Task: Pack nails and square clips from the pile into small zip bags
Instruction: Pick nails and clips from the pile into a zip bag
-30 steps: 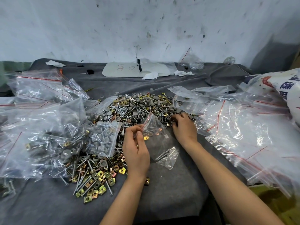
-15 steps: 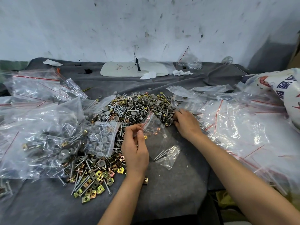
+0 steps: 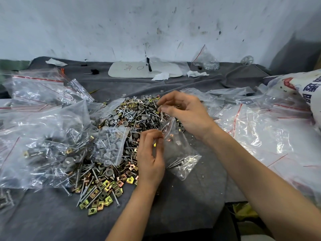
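Two bare hands work over a grey felt-covered table. We see the left hand pinching the open mouth of a small clear zip bag, thumb and fingers pressed together on its edge; silver nails lie at the bag's lower end and a few brass-coloured square clips sit near its middle. The right hand hovers just above the bag's mouth, fingers curled, with thumb and forefinger pinching a single silver nail that hangs point downward. Behind and to the left of both hands spreads the mixed pile of silver nails, grey caps and yellow-gold square clips. A filled clear bag of grey-capped nails rests on that pile, beside the left hand. Heaps of clear red-striped zip bags lie to the right.
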`<state>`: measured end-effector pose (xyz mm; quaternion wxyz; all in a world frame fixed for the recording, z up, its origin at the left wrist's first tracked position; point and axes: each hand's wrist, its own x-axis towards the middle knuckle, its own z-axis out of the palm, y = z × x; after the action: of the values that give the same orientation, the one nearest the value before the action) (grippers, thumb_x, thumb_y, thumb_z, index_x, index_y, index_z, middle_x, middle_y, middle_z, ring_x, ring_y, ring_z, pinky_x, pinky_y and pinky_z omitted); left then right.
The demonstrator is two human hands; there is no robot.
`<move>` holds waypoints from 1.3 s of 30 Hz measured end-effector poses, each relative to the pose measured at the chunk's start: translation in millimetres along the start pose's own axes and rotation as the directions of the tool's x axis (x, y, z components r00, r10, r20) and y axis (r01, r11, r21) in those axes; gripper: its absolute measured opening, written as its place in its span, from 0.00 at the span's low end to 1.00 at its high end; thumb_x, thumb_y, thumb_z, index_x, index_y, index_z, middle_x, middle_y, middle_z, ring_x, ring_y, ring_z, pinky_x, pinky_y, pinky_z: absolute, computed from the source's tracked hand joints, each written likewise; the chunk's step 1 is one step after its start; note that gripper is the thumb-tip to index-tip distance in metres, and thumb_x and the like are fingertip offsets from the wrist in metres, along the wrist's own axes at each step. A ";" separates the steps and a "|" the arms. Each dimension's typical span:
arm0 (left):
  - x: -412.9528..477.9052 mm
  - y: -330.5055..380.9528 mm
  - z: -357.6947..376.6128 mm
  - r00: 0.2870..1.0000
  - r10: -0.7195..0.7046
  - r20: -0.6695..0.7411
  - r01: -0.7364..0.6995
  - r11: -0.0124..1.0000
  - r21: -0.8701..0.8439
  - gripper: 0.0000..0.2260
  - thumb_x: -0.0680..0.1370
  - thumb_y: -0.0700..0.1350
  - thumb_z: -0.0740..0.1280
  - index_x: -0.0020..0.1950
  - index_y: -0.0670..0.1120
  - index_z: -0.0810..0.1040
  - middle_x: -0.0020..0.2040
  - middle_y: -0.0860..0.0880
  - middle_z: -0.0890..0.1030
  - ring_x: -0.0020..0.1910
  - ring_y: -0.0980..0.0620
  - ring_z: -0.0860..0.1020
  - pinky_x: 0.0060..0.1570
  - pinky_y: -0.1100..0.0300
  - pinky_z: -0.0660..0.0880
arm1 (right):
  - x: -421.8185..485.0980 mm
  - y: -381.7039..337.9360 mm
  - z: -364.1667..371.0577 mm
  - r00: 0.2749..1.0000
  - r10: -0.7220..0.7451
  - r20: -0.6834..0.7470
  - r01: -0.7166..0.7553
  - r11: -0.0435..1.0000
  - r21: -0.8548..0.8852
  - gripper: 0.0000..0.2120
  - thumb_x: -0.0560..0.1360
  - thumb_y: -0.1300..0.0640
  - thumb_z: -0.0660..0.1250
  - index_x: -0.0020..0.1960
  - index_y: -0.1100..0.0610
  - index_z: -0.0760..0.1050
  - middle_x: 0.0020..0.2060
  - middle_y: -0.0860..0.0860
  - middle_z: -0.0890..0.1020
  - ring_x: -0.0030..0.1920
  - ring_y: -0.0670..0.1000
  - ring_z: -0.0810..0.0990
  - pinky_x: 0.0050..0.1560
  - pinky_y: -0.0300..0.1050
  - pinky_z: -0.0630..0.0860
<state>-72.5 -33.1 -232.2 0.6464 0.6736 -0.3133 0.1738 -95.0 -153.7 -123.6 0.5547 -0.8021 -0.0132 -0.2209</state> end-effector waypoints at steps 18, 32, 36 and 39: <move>1.8 -4.4 0.1 0.997 -0.016 -0.080 0.013 0.999 -0.039 0.05 0.78 0.45 0.59 0.50 0.50 0.73 0.48 0.45 0.75 0.49 0.53 0.74 0.49 0.66 0.70 | -8.3 106.5 -41.1 0.976 0.214 -0.039 -0.137 0.466 -0.874 0.12 0.76 0.60 0.66 0.58 0.50 0.79 0.56 0.50 0.78 0.59 0.56 0.73 0.58 0.50 0.70; 0.9 -6.6 -0.2 0.997 -0.035 -0.075 0.032 0.998 -0.049 0.05 0.79 0.46 0.58 0.51 0.51 0.73 0.48 0.45 0.75 0.49 0.49 0.75 0.49 0.57 0.72 | -5.3 110.2 -39.1 0.957 0.248 -0.151 -0.257 0.485 -0.836 0.14 0.76 0.62 0.66 0.61 0.58 0.71 0.58 0.55 0.78 0.58 0.57 0.75 0.57 0.51 0.73; 1.2 -5.8 0.2 0.996 -0.050 -0.078 0.045 0.997 -0.063 0.05 0.78 0.46 0.58 0.50 0.50 0.73 0.48 0.45 0.75 0.48 0.49 0.74 0.48 0.60 0.71 | -2.1 109.6 -36.7 0.962 0.216 -0.167 -0.247 0.426 -0.870 0.11 0.75 0.63 0.65 0.57 0.59 0.74 0.57 0.54 0.78 0.60 0.57 0.71 0.60 0.52 0.70; 0.7 -6.6 -0.4 0.995 -0.054 -0.078 0.049 0.997 -0.065 0.05 0.78 0.46 0.58 0.51 0.49 0.73 0.48 0.45 0.75 0.48 0.49 0.74 0.48 0.60 0.70 | -3.6 110.4 -35.7 0.972 0.187 -0.143 -0.211 0.416 -0.884 0.12 0.74 0.62 0.65 0.58 0.58 0.74 0.57 0.54 0.79 0.61 0.57 0.70 0.62 0.53 0.69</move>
<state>-67.7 -33.1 -236.7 0.6836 0.6533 -0.2751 0.1740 -81.0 -227.3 -212.3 0.0701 -0.9664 0.2063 -0.1364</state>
